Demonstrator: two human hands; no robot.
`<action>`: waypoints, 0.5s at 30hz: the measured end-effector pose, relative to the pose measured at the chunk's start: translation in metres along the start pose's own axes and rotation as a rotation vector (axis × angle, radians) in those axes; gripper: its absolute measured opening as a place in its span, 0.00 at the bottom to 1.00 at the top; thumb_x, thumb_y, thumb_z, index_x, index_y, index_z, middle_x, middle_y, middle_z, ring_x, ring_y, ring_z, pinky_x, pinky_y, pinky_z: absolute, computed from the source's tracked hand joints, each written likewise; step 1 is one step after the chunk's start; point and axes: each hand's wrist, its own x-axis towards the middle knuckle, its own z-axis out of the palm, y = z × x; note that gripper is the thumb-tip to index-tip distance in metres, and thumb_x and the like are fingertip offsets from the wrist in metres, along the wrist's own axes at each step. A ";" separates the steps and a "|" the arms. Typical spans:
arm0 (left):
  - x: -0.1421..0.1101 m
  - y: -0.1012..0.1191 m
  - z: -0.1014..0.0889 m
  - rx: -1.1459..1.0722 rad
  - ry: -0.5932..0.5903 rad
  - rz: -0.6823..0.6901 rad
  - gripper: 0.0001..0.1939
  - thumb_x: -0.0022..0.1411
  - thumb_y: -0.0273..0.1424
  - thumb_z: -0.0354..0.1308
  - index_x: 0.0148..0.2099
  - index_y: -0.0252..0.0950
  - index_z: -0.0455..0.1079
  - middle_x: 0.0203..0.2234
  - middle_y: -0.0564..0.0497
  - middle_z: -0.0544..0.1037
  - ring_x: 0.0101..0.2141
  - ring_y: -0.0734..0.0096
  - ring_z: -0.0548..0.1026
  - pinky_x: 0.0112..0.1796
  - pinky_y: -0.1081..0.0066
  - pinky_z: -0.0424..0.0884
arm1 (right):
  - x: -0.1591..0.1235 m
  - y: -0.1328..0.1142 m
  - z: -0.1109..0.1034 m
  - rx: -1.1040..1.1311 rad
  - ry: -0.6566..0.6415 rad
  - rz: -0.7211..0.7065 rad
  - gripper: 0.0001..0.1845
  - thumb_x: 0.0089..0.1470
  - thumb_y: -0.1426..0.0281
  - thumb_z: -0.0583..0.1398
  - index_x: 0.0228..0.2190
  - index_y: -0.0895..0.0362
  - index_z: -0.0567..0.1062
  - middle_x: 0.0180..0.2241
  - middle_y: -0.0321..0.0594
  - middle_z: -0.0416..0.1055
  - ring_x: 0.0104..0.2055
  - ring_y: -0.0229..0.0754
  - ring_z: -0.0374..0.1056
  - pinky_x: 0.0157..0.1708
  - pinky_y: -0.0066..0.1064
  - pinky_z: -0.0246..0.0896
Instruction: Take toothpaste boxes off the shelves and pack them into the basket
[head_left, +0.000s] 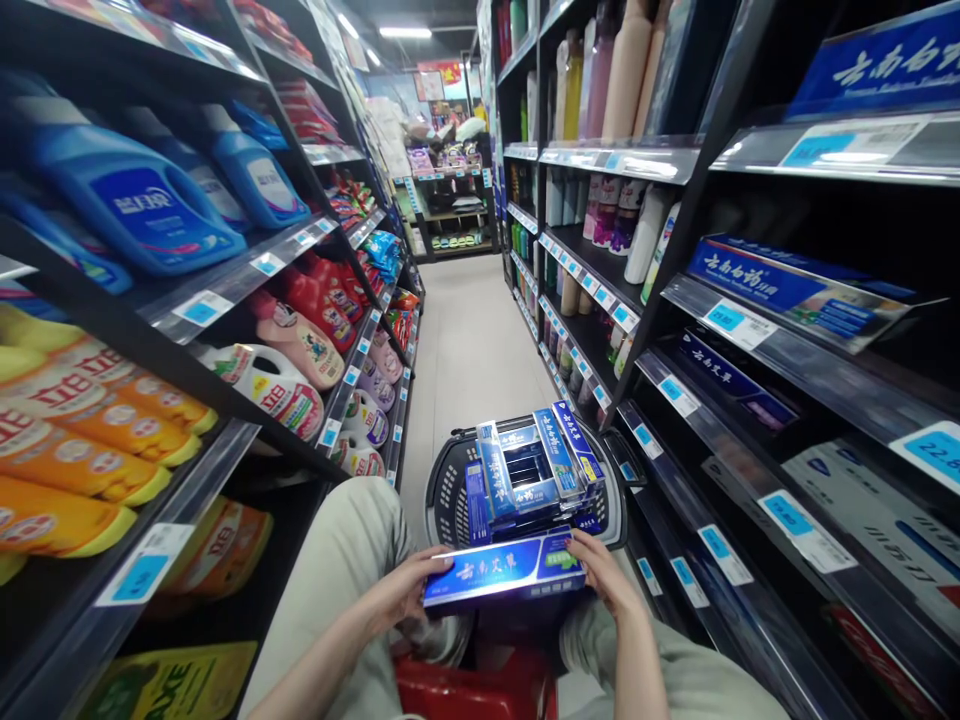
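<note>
Between my two hands is a long blue toothpaste box (499, 570) with white lettering and a green patch near its right end. My left hand (416, 583) grips its left end, thumb on top. At the right end, my right hand (600, 570) holds it by the edge. Just beyond the box stands a dark shopping basket (444, 500) on the floor. Several blue toothpaste boxes (553, 450) are stacked inside it, some lying crosswise. The undersides of both hands' fingers are hidden.
Shelves line both sides of a narrow aisle (480, 320). Blue detergent bottles (142, 200) and orange bottles (82, 410) fill the left. Toothpaste boxes (787, 285) lie on the right shelves, with price-tag rails (712, 550) jutting out. Something red (472, 690) is between my legs.
</note>
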 end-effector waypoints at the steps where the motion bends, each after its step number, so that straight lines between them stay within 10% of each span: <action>1: -0.004 0.003 -0.001 0.019 -0.069 0.026 0.26 0.44 0.38 0.67 0.46 0.38 0.67 0.31 0.52 0.75 0.28 0.68 0.74 0.20 0.75 0.70 | -0.001 -0.003 0.000 0.013 -0.032 -0.069 0.18 0.36 0.56 0.69 0.29 0.53 0.77 0.26 0.38 0.73 0.26 0.40 0.67 0.27 0.29 0.61; 9: -0.025 0.012 0.038 0.223 -0.596 -0.105 0.27 0.36 0.23 0.67 0.43 0.38 0.74 0.38 0.53 0.79 0.40 0.68 0.75 0.39 0.73 0.71 | 0.005 0.000 0.013 -0.100 -0.136 -0.303 0.24 0.35 0.58 0.68 0.38 0.54 0.80 0.34 0.42 0.74 0.35 0.46 0.67 0.33 0.32 0.60; 15: 0.000 -0.032 0.073 -0.129 -0.469 -0.163 0.23 0.34 0.30 0.67 0.38 0.33 0.73 0.23 0.51 0.78 0.24 0.71 0.75 0.28 0.73 0.73 | 0.003 0.004 0.019 -0.021 -0.148 -0.279 0.27 0.36 0.55 0.68 0.39 0.54 0.79 0.37 0.45 0.75 0.39 0.48 0.69 0.38 0.34 0.62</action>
